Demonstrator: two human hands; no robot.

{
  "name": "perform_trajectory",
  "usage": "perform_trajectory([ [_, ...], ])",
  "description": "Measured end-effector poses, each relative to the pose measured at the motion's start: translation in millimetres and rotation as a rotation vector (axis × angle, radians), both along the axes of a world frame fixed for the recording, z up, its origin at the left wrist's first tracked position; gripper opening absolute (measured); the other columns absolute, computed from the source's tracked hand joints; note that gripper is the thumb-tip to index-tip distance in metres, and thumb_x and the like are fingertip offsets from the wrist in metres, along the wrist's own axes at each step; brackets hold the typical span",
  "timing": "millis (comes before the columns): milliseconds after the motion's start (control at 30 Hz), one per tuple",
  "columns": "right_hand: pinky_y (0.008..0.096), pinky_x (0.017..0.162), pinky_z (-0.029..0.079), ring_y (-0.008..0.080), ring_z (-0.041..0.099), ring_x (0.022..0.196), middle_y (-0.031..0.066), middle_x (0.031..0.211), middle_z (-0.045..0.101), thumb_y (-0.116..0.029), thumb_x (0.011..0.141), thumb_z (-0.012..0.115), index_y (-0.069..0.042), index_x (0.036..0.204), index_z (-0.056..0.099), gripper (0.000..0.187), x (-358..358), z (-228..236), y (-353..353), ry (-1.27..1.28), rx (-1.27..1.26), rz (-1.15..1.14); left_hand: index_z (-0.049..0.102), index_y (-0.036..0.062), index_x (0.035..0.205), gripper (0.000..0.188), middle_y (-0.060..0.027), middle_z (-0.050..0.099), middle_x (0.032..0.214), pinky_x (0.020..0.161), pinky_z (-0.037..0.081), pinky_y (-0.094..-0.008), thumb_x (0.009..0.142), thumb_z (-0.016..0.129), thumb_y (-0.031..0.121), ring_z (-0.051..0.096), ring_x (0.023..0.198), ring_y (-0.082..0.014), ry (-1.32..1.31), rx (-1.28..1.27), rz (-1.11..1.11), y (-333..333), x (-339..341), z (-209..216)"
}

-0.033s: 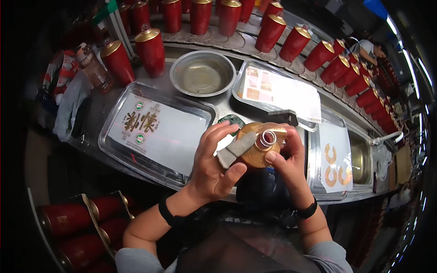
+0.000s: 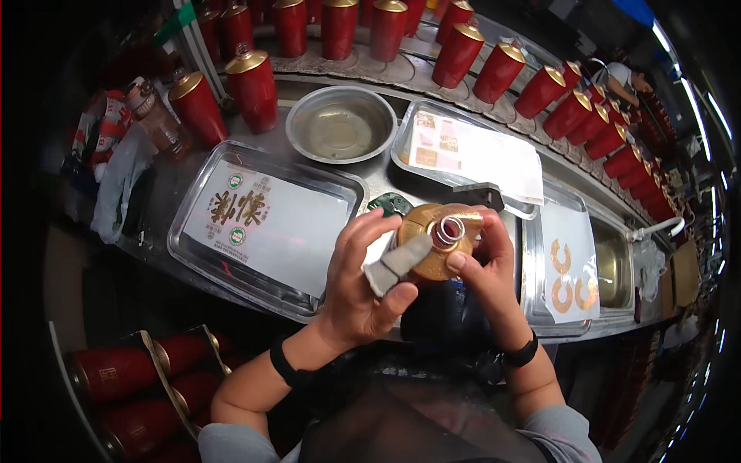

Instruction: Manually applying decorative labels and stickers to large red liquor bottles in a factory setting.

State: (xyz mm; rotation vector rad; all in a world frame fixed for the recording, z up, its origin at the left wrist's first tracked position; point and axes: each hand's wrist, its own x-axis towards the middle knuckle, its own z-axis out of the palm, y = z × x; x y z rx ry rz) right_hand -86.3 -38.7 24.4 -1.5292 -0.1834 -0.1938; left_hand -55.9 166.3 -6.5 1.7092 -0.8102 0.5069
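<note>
A bottle with a gold shoulder and a bare threaded neck is seen from above, held in front of my chest. My right hand grips it from the right, with the thumb on the gold shoulder next to the neck. My left hand pinches a small grey pad between thumb and fingers. The pad's far end lies against the gold shoulder below the neck. The bottle's lower body is hidden behind my hands.
A steel tray with a large printed label sheet lies to the left, beside a steel bowl of liquid. Two more trays hold label sheets and gold ring stickers. Red gold-capped bottles line the conveyor behind. More lie in a crate.
Both hands, the bottle and the pad have shifted very slightly up and left. The grips are the same.
</note>
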Motion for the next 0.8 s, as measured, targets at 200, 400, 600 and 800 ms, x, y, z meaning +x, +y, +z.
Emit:
perform_trajectory([
  [200, 0.0241, 0.08, 0.056, 0.0103, 0.063, 0.101, 0.0014, 0.114, 0.054, -0.009, 0.091, 0.071, -0.002, 0.113, 0.057, 0.027, 1, -8, 2, 0.017, 0.129, -0.011, 0.043, -0.0068, 0.139, 0.081, -0.0215, 0.047, 0.138, 0.103, 0.043, -0.0475, 0.084, 0.074, 0.044, 0.054, 0.12, -0.0404, 0.177, -0.03, 0.051, -14, -31, -4],
  [400, 0.0235, 0.083, 0.051, 0.0069, 0.061, 0.097, 0.0008, 0.102, 0.064, -0.011, 0.095, 0.068, -0.001, 0.104, 0.064, 0.014, 13, -3, -10, 0.092, 0.152, -0.005, 0.065, 0.0104, 0.127, 0.054, -0.0241, 0.03, 0.149, 0.113, 0.029, -0.0533, 0.085, 0.074, 0.043, 0.03, 0.138, -0.0459, -0.084, 0.424, 0.332, -37, -38, 13],
  [600, 0.0229, 0.079, 0.053, 0.0057, 0.062, 0.094, 0.0009, 0.104, 0.066, -0.016, 0.095, 0.07, 0.0, 0.11, 0.067, 0.022, 19, -6, -15, 0.039, 0.202, 0.106, 0.039, 0.0008, 0.146, 0.085, -0.0247, 0.021, 0.149, 0.117, 0.023, -0.0513, 0.078, 0.084, 0.025, 0.022, 0.143, -0.0431, -0.188, 0.134, 0.187, -39, -48, 23],
  [800, 0.0208, 0.072, 0.053, 0.0071, 0.063, 0.092, 0.0005, 0.113, 0.058, -0.018, 0.089, 0.077, -0.002, 0.112, 0.07, 0.029, 14, -9, -16, 0.014, 0.134, 0.068, 0.046, 0.0029, 0.139, 0.083, -0.0142, 0.048, 0.137, 0.112, 0.037, -0.0393, 0.068, 0.088, 0.009, 0.049, 0.129, -0.0284, 0.351, -0.03, 0.03, -45, -27, 7],
])
